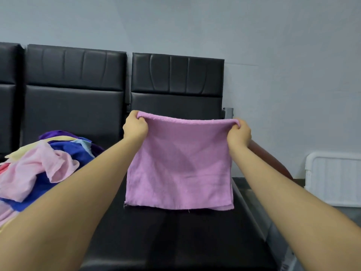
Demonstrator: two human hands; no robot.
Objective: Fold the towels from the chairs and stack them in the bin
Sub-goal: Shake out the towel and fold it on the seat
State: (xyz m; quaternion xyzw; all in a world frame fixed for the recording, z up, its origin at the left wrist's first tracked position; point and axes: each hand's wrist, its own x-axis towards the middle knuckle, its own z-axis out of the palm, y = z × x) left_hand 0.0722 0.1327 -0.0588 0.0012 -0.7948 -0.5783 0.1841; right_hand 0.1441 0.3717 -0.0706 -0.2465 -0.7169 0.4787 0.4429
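Mid-fold: left hand (135, 127) and right hand (238, 132) each pinch a top corner of the doubled pink towel (179, 165) at frame centre; next fold probably needs it halved again, then carried to the white bin (332, 178) at right.

A towel (179, 165) hung between the left hand (135, 127) and right hand (238, 133), above the right chair (176, 79). A towel pile (45, 165) lay on the chair to its left (74, 79) — a bin (332, 178) stood far right, against the wall (293, 55).

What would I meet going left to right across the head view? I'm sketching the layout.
Pile of towels → left hand → pink towel → right hand → white bin.
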